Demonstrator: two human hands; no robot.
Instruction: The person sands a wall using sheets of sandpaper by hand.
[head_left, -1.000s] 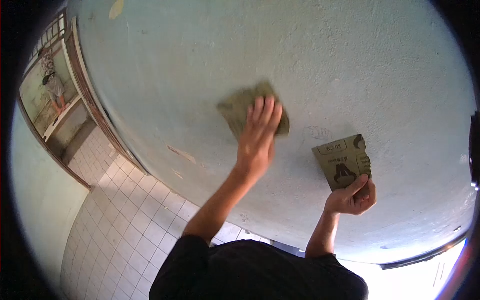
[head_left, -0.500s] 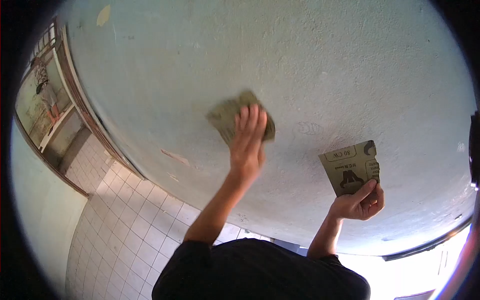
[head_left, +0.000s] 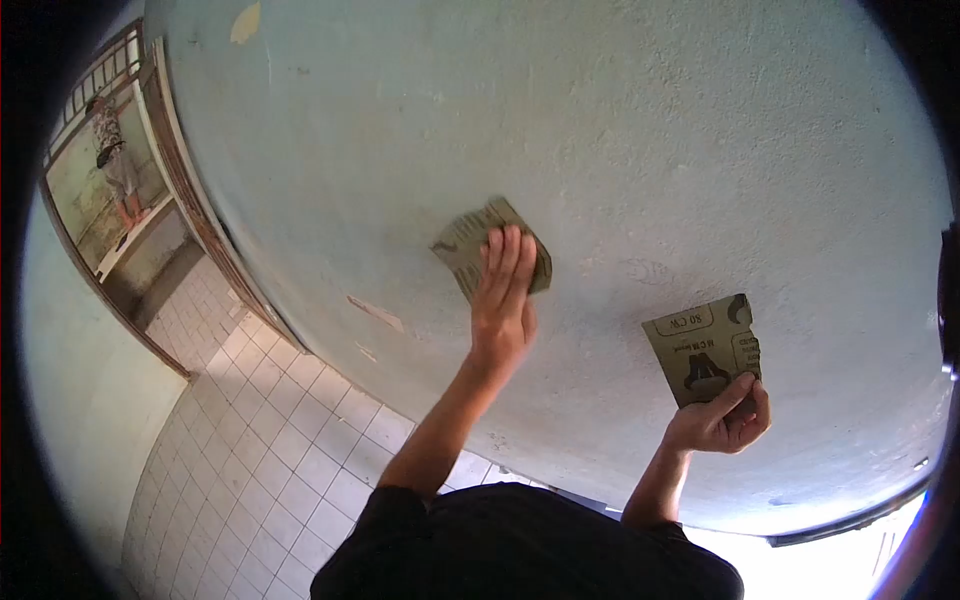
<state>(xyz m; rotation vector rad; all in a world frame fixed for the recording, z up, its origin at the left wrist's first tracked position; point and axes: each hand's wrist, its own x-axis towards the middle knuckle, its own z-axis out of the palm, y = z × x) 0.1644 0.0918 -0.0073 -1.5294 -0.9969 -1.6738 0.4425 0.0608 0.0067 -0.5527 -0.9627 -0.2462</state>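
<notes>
My left hand (head_left: 503, 310) presses a sheet of sandpaper (head_left: 463, 240) against the wall, its fingers laid close together over the sheet. The sheet's upper and left edges stick out past my fingertips, and its grit side is hidden. To the right, my right hand (head_left: 720, 419) pinches another sheet of sandpaper (head_left: 697, 342) by its lower edge, between thumb and fingers. Its printed back, with dark lettering reading "80 CW", faces me, and its right edge is ragged. The pale blue-green wall (head_left: 600, 130) stands behind both hands.
Bare patches (head_left: 376, 313) mark the wall's paint. On the left is a wooden-framed doorway (head_left: 185, 205), and beyond it a person (head_left: 118, 165) stands on a raised ledge (head_left: 140, 235). White floor tiles (head_left: 280, 440) lie below; bright light comes from the lower right.
The view has shifted slightly, so the wall and doorway appear further right. My left hand, blurred before, shows sharply now with its sheet at nearly the same place. My right hand keeps its sheet.
</notes>
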